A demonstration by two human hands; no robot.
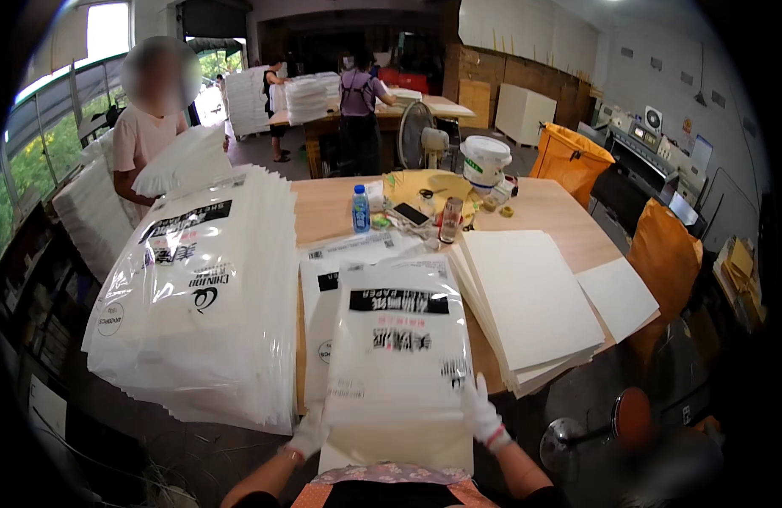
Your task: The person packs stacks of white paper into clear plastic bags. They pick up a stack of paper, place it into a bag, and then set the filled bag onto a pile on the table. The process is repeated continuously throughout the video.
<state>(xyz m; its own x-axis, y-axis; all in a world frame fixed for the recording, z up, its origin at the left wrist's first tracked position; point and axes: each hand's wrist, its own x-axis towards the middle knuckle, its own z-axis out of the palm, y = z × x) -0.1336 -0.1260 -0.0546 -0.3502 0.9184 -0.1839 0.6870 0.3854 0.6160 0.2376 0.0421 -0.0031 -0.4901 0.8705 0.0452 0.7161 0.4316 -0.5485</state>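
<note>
1. Head view: printed plastic bag (pixel 399 351) at near edge of table (pixel 552 207), left of white sheets (pixel 535 296).
2. Left gloved hand (pixel 309 432): at bag's lower left; finger grip can't tell.
3. Right gloved hand (pixel 482 412): fingers straight, unclenched, bag's right edge.

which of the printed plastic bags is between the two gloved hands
The front middle bag: left hand and right hand flank its near end. The tall bag stack lies left; the partly covered bag lies behind.
</note>
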